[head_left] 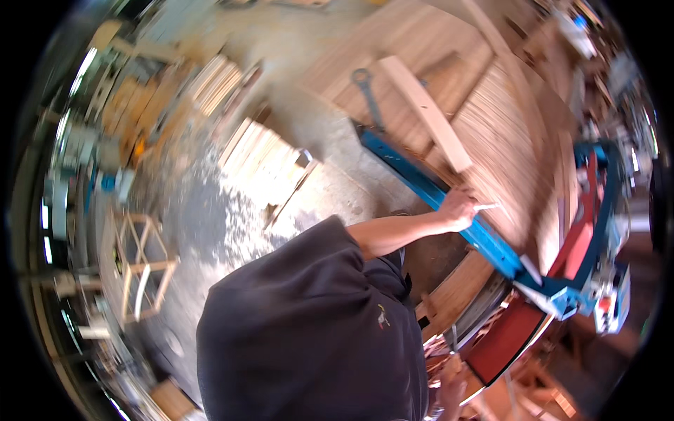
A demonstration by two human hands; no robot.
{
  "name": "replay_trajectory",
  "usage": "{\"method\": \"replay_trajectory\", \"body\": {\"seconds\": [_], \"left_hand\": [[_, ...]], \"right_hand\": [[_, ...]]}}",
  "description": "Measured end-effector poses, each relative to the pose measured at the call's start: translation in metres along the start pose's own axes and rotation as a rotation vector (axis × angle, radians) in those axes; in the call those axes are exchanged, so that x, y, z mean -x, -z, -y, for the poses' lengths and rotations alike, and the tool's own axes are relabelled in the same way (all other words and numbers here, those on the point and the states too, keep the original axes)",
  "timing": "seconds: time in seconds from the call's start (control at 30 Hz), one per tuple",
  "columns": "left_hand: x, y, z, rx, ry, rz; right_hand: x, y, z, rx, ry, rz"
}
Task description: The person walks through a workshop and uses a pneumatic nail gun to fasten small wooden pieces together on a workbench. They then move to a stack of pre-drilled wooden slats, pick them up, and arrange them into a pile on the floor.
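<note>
My left hand (458,209) reaches over a blue metal rail (414,173), its fingers closed on a slim white stick (486,206). I cannot tell whether the stick is a pencil or chalk. Just beyond the fingers lies a pale wooden bar (427,112) with small holes, resting on a wood-topped table (502,133). A grey-blue wrench (366,95) lies to the left of the bar. Low in the view, my right hand (451,386) is blurred beside a red panel (507,340), and its fingers do not show clearly.
Stacked wooden boards (260,158) stand on the dusty floor at left, with another stack (214,84) farther off. A wooden frame (144,270) stands at far left. To the right is a machine with a red part (579,238); wooden pieces (540,382) crowd the lower right.
</note>
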State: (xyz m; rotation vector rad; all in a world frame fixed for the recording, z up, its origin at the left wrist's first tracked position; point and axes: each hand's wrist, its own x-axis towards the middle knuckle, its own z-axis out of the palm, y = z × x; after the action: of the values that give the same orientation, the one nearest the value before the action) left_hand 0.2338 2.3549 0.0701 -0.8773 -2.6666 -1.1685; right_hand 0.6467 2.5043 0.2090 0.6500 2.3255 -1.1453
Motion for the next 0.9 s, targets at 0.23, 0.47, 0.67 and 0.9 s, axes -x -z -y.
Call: {"method": "replay_trajectory", "body": {"seconds": [0.23,0.47,0.67,0.9], "left_hand": [[0.035,-0.015,-0.005,-0.096,0.012,-0.052],[0.043,-0.017,0.001,0.052,-0.177,-0.199],[0.052,0.006,-0.014,-0.084,-0.037,-0.14],[0.06,0.023,-0.011,-0.042,0.026,0.026]], "right_hand": [[0.006,-0.002,0.004,-0.034,0.289,-0.053],[-0.014,0.028,0.033,0.272,0.369,-0.261],[-0.027,0.08,0.075,0.424,0.141,-0.438],[-0.049,0.084,0.129,0.253,0.233,-0.333]]}}
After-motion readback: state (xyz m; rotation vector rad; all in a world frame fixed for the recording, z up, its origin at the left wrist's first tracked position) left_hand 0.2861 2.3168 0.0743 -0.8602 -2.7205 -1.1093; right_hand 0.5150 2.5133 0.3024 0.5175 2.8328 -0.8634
